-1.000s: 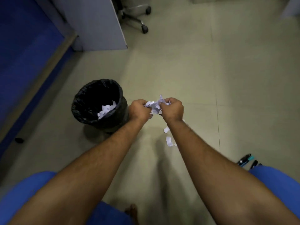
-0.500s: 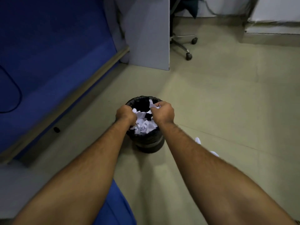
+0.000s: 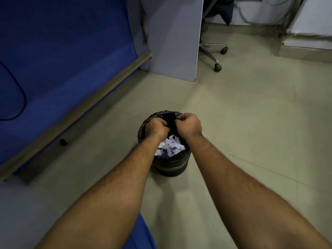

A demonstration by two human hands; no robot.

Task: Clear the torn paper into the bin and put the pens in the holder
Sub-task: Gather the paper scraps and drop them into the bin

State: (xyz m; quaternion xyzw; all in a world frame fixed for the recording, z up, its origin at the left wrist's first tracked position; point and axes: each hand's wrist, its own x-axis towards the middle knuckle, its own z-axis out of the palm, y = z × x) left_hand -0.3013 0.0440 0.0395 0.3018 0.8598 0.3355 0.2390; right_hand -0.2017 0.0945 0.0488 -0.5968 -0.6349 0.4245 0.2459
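Both fists curled shut over the bin mouth, left hand at 9 o'clock, right hand at 3 o'clock; contents of the fists not visible. Torn paper heaped inside, at the 6 o'clock side. Bin upright, long axis vertical, mouth up. Bare floor open toward 3 o'clock; blue partition near at 9 o'clock; chair wheels far at 1 o'clock.

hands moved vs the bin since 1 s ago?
Yes. Then both were right of the bin, clutching paper. Now the left hand and right hand are over the bin mouth, torn paper lying inside below them.
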